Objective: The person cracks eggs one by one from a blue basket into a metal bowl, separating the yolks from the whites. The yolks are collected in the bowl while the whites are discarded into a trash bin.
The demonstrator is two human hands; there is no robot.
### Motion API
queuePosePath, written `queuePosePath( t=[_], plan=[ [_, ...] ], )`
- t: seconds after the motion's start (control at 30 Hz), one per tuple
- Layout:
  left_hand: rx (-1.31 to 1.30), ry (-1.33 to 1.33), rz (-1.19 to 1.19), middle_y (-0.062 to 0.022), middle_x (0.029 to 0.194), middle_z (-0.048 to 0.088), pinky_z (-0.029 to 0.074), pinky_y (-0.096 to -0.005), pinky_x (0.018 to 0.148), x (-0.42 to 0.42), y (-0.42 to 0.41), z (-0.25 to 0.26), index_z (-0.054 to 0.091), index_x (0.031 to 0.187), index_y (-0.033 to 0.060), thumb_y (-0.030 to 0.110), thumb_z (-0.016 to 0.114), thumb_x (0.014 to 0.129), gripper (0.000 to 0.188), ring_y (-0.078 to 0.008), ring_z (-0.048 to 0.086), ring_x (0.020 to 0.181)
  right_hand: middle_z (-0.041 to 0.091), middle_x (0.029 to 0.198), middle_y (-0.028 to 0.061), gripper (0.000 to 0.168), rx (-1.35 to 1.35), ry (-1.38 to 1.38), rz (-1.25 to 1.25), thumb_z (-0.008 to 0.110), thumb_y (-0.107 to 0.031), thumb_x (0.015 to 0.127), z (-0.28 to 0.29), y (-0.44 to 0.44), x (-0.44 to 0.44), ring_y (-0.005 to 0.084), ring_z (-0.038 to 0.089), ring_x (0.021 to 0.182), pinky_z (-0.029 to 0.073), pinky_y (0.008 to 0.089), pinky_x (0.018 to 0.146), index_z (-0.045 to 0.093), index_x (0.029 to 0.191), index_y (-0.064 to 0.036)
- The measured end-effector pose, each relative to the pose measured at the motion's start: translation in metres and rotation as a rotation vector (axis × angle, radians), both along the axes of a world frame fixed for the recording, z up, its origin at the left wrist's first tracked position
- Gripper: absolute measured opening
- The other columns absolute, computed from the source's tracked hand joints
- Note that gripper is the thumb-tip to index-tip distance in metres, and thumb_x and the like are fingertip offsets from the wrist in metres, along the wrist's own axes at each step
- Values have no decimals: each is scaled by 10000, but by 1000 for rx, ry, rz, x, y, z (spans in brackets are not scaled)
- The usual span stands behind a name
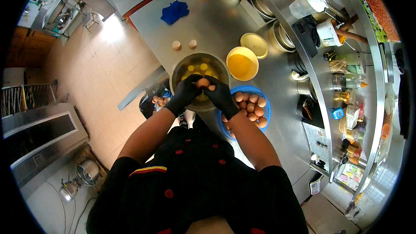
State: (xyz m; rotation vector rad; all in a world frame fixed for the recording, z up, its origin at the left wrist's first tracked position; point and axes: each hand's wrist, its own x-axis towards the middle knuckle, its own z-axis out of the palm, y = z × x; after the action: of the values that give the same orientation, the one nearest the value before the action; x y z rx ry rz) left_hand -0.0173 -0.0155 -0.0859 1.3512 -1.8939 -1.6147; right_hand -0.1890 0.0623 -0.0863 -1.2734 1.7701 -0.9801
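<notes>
Over a metal bowl (173, 71), my gloved left hand (186, 95) and my gloved right hand (221, 96) hold a brown egg (203, 82) between their fingertips. A second brown egg or piece of shell (212, 87) shows at the fingers of my right hand. Whether the held egg's shell is cracked cannot be made out. Inside the bowl, several yellow yolks (203, 67) lie in clear egg white; my hands cover the bowl's near part. A blue plastic basket (267, 104) of whole brown eggs (250, 107) stands by my right wrist, partly hidden by that forearm.
Beyond the bowl sit two eggshell pieces (176, 45) and a blue cloth (175, 12). A tub of yellow-orange contents (242, 63) stands right of it, its lid (254, 45) behind. A bin bag with eggshells (159, 101) hangs below the table's left edge. Metal shelving (317, 81) bounds the right.
</notes>
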Motion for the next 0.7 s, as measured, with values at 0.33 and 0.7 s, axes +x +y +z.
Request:
queuePosePath(
  t=[0.33, 0.7],
  plan=[
    [-160, -34, 8, -222, 1207, 733, 573, -450, 947, -11, 0, -50, 692, 1296, 58, 93, 767, 849, 455, -393, 712, 1129, 710, 1273, 202, 473, 3, 138, 16, 742, -153, 876, -59, -7, -2, 387, 678, 1173, 545, 444, 1003, 690, 1342, -99],
    [-211, -191, -71, -188, 1235, 737, 572, -470, 952, 39, -9, 50, 665, 1383, 125, 217, 840, 860, 560, -368, 716, 1131, 650, 1412, 160, 586, -191, 246, 300, 771, -139, 871, 34, -20, 5, 360, 611, 1306, 484, 452, 1110, 604, 1433, -125]
  ],
)
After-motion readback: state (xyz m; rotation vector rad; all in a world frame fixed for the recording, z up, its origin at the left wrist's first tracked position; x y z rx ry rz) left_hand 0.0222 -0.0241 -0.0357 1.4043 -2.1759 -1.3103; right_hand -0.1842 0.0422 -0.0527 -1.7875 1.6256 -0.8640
